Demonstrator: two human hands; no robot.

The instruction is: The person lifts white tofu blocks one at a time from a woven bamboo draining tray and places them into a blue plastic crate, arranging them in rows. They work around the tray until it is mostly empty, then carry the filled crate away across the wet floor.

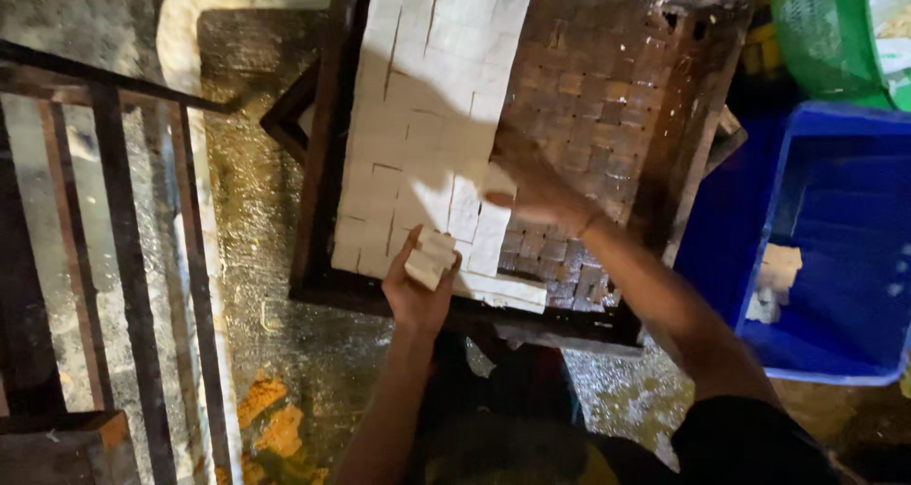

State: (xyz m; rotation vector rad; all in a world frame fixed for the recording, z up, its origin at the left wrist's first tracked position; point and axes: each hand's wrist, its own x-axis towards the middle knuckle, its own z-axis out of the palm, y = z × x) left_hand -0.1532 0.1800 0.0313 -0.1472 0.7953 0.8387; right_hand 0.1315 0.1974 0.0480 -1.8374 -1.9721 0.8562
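head view is showing my left hand [418, 290] closing around a small stack of pale cut blocks [432, 259] at the near edge of the dark woven tray [607, 96]. my right hand [531, 186] is blurring over the sheet of scored white blocks [427, 115], fingers spread flat on the right edge of the sheet; it is gripping nothing that i can make out. i am judging the blocks soft, so the left grip is risking crushing or dropping the stack onto the wet floor [256, 210], where orange scraps [270, 419] are already lying. the right hand's pressing is risking cracking neighbouring rows. the blue crate [835, 162] is sitting just right of the tray, holding a few pieces.
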